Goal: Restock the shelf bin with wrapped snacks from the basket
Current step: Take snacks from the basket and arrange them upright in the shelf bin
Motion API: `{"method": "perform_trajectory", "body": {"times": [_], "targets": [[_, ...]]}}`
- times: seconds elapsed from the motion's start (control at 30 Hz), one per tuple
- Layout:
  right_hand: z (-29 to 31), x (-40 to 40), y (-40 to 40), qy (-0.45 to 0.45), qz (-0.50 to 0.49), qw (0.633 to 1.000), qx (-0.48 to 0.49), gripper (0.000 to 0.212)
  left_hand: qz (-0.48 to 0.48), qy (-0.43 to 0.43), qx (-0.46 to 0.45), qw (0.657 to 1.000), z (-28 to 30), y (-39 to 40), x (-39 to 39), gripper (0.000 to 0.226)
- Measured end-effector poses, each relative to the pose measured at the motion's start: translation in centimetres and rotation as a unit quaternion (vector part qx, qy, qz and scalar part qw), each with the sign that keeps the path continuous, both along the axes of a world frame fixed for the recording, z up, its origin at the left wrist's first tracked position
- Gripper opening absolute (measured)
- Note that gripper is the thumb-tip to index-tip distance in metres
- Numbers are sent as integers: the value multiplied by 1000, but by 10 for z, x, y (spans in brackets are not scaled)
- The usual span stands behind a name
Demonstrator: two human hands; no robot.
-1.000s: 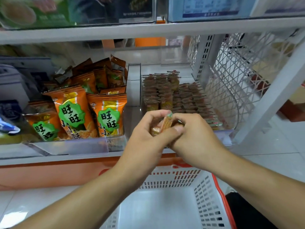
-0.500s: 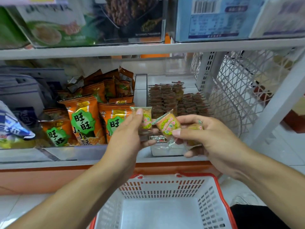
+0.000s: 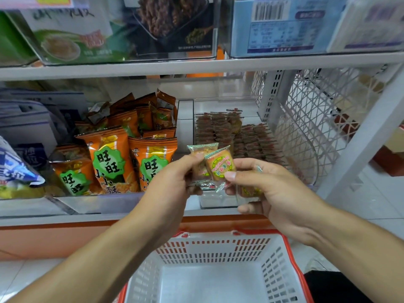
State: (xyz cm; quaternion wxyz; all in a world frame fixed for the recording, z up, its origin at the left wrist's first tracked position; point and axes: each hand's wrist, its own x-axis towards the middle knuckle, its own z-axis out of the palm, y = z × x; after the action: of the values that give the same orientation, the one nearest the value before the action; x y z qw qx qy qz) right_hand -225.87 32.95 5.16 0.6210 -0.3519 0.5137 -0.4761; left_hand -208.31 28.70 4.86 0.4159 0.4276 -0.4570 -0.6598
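Left hand (image 3: 175, 178) pinches one wrapped snack (image 3: 202, 162); right hand (image 3: 269, 189) pinches another (image 3: 220, 166), more tucked in palm. Both held at clear bin (image 3: 218, 203) front edge, likely separating for neat stacking. Basket (image 3: 218, 248) below.

Two clear-wrapped snacks (image 3: 219, 166) before bin (image 3: 218, 202)

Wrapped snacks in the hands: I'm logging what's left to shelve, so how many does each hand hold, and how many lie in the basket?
Left hand, wrapped snack with green-edged wrapper: 1
Right hand, wrapped snack with round yellow label: 1 plainly visible
Basket, visible part: 0
Total: 2
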Motion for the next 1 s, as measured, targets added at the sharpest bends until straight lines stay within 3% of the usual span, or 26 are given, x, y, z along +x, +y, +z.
{"method": "perform_trajectory", "body": {"times": [0.17,0.5,0.6,0.8,0.9,1.0], "targets": [[-1,-1,0,19,-18,1000,-4,26,-42,-3,-34,999,-3,-3,8,24],[6,-7,0,127,28,991,-40,39,-56,-29,-36,997,-6,-3,11,9],[6,-11,-2,118,38,991,-47,31,-54,-34,-21,998,-5,-3,11,14],[3,-14,-2,144,84,984,-66,40,-55,-20,-11,998,-5,-3,11,21],[-3,-14,-4,150,59,984,-74,37,-49,13,7,999,-5,-2,11,40],[-4,-16,-7,142,17,987,-78,25,-20,34,32,999,-4,-3,9,32]]}}
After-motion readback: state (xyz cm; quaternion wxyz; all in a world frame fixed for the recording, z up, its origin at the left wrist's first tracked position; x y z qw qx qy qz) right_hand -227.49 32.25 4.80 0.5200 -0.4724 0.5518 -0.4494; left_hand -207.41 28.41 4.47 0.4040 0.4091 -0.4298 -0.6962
